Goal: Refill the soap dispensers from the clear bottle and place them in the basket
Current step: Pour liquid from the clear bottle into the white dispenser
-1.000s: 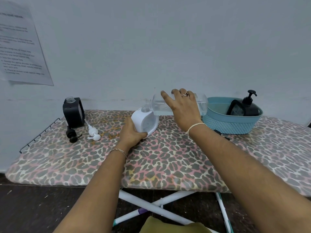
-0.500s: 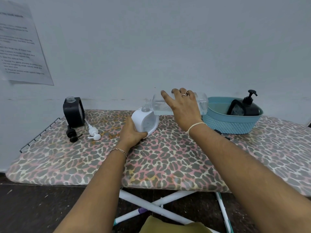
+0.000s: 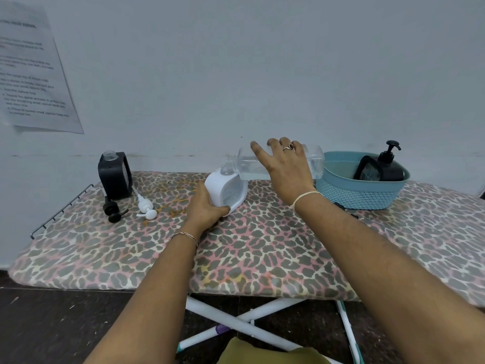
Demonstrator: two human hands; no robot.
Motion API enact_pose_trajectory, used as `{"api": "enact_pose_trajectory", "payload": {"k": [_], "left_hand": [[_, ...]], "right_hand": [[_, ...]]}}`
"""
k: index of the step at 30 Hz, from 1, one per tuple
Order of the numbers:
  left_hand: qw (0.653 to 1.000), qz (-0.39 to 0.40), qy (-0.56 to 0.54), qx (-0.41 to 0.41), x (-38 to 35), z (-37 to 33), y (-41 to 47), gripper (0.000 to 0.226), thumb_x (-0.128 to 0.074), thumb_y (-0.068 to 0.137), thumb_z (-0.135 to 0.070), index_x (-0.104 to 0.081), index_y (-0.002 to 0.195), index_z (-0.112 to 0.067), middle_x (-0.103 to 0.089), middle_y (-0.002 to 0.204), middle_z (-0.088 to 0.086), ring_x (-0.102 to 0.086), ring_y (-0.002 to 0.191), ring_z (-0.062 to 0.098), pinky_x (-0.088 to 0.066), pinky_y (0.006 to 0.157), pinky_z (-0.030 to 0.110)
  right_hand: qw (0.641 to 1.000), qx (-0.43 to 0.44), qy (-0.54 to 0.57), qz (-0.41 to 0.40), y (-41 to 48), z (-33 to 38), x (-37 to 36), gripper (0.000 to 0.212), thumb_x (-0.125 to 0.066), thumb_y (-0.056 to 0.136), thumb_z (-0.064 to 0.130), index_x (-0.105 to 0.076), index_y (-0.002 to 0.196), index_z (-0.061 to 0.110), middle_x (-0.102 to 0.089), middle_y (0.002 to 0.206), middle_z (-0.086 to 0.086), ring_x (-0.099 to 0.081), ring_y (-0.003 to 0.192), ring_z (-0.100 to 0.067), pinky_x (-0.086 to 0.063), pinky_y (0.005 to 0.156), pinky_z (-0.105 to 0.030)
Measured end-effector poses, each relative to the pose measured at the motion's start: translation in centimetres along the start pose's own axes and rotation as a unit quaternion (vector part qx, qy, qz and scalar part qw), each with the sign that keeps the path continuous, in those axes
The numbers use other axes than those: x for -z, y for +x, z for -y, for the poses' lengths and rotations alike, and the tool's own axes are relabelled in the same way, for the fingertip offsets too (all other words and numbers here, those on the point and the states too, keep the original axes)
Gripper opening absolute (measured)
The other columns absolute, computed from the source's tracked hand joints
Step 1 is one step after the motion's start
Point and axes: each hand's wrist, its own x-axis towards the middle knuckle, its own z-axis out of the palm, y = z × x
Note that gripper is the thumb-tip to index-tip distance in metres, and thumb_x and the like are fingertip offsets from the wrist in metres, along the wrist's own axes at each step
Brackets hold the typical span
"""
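The leopard-print ironing board (image 3: 262, 258) runs across in front of you, with a printed sheet (image 3: 34, 74) on the wall at far left. At the far right of the board sits the teal basket (image 3: 357, 197), and a black soap dispenser (image 3: 389, 170) with its pump fitted already stands inside it.

Your right hand (image 3: 286, 174) is wrapped over the clear bottle (image 3: 248, 165), holding it on its side just left of the basket, with liquid lying along its lower side. Its neck points left, right above the top of the white dispenser (image 3: 231, 191). That dispenser stands on the board near the middle, tilted a little, and your left hand (image 3: 204, 210) grips its near left side, fingers curled under the lower edge.

At the far left a second black dispenser (image 3: 114, 177) stands upright with its neck uncapped. Just nearer than it, a black pump head (image 3: 112, 211) and a white pump head (image 3: 145, 207) lie loose on the cover, side by side.
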Motion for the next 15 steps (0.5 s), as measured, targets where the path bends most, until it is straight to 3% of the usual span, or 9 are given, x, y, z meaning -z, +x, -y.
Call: {"api": "enact_pose_trajectory", "payload": {"k": [15], "left_hand": [[1.0,-0.004,-0.002,0.011,-0.16,0.27,0.16,0.089,-0.084,0.063,-0.02,-0.031,0.134,-0.025,-0.054,0.117,0.002,-0.059,0.099,0.027,-0.054,0.081,0.048]], "right_hand": [[1.0,0.002,-0.003,0.012,0.01,0.03,0.25,0.094,-0.066,0.069,-0.006,-0.023,0.147,0.023,-0.044,0.135,-0.015,-0.041,0.121,-0.033,-0.031,0.101,-0.044]]}}
